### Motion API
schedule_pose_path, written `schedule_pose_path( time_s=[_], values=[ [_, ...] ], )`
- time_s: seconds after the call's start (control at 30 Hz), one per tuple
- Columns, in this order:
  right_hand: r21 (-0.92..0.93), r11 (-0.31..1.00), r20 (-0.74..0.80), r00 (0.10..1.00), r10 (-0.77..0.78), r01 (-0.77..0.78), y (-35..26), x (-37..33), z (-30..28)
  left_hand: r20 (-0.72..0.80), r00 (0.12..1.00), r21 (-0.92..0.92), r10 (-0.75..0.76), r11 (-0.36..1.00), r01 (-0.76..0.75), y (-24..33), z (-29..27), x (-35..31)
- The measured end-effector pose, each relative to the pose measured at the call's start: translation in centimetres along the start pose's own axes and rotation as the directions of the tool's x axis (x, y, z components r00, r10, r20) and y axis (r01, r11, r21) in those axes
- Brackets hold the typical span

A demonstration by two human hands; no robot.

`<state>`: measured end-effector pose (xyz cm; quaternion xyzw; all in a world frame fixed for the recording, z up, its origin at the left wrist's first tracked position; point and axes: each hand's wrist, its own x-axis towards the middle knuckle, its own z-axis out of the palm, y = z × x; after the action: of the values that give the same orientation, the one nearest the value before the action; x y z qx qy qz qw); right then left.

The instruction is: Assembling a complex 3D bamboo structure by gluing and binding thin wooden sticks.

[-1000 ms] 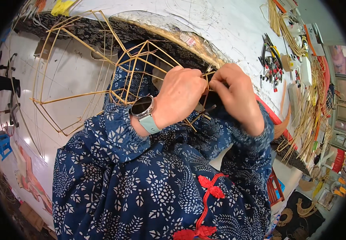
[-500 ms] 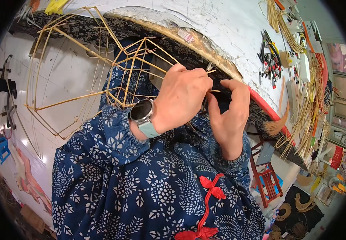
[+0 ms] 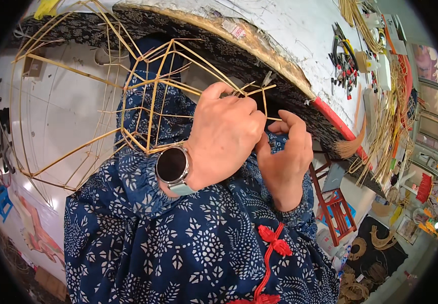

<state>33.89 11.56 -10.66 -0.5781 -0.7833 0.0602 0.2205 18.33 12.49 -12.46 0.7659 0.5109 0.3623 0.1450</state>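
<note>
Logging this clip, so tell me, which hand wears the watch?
The left hand, gripping the stick frame: the round, dark watch sits on its wrist, while the right hand shows none.

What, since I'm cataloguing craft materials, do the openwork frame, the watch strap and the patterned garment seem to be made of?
Openwork frame: probably split bamboo or cane, bare-looking, judging by the thin, straw-coloured strips. Watch strap: perhaps silicone or leather; it looks smooth and pale green. Patterned garment: likely cotton, matte, from its soft folds and gathered cuffs; fibre uncertain.
</note>
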Motion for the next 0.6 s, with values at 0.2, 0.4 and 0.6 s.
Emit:
schedule_pose_path(
  time_s=[0.2,0.4,0.6],
  values=[
    [0.082,0.996,0.003,0.999,0.037,-0.037,0.1,0.2,0.8,0.022,0.999,-0.034,-0.023,0.999,0.024,-0.5,-0.3,0.3],
    [0.084,0.994,0.002,0.997,0.072,-0.072,0.0,0.5,0.9,0.019,0.999,-0.038,-0.041,0.998,0.042,-0.6,-0.1,0.5],
    [0.105,0.994,-0.043,0.998,0.042,-0.038,0.3,0.3,1.5,0.009,1.0,-0.018,-0.021,1.0,0.021,-0.6,-0.1,0.5]
  ],
)
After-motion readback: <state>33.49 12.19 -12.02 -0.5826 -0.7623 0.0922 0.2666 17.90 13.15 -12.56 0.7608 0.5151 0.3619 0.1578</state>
